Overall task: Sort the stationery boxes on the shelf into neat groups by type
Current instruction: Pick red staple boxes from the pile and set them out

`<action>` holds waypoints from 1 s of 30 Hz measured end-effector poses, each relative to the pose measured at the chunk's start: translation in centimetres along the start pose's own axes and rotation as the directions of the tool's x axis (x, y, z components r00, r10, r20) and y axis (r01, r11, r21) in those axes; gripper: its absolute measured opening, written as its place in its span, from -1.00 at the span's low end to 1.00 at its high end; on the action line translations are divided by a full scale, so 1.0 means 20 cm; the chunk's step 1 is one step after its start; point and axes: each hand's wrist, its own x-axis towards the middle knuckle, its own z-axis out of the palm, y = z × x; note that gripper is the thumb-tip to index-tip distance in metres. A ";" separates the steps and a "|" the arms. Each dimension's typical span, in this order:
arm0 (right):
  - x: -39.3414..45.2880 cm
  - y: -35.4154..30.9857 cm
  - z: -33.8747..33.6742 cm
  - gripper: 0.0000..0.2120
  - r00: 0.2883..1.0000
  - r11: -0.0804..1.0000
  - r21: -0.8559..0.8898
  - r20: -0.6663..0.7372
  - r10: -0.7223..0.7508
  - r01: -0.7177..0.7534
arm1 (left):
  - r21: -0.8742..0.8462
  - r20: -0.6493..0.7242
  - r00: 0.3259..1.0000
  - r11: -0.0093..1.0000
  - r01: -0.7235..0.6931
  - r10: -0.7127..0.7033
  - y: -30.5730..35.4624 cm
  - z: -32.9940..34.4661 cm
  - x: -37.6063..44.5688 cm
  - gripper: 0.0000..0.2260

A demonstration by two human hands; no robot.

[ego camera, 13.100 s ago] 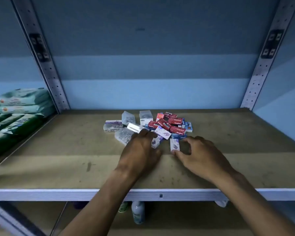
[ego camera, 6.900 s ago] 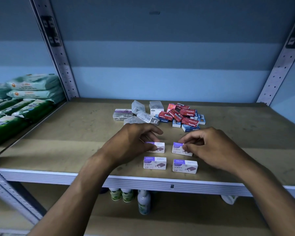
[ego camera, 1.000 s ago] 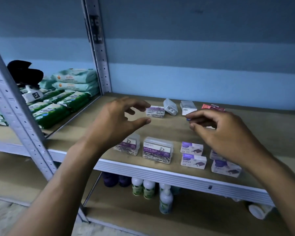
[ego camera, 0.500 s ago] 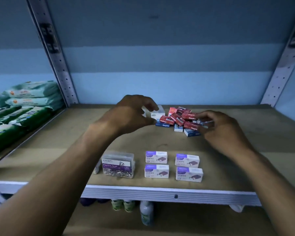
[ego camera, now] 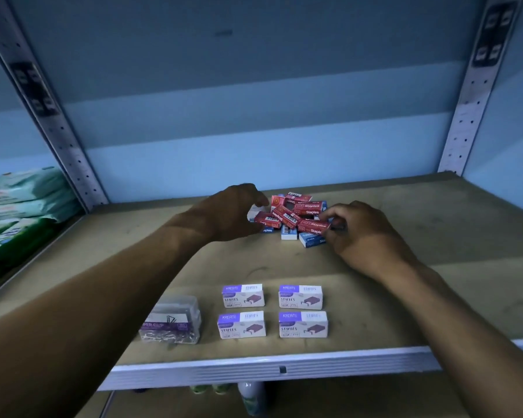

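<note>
Taking the red-and-blue staples pile [ego camera: 296, 217] as landmark: near-left of it sits the clear paper-clip box [ego camera: 172, 322], and directly toward the shelf [ego camera: 284, 362] edge the four purple staples boxes [ego camera: 274, 310] stand in a tidy square. The left hand [ego camera: 233, 211] curls at the pile's left edge around a pale box [ego camera: 254, 213]; its grip looks closed, partly hidden. The right hand [ego camera: 357, 227] pinches a red box at the pile's right. Pulling either could topple the stacked boxes.
</note>
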 end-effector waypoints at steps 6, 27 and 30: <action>0.01 -0.01 0.04 -0.71 1.000 0.999 -0.043 0.000 0.024 -0.024 | 0.064 0.042 0.999 0.998 -0.014 0.011 0.04 0.06 0.02 -0.57; -0.06 -0.04 -0.06 -0.76 1.000 0.949 0.314 0.003 0.006 -0.006 | 0.127 0.020 0.999 0.991 -0.040 0.038 0.00 -0.04 -0.12 -0.80; -0.09 -0.05 -0.08 -0.75 0.999 0.950 0.311 0.027 -0.034 0.024 | 0.032 0.034 0.999 0.999 -0.018 0.016 0.02 -0.06 -0.16 -0.83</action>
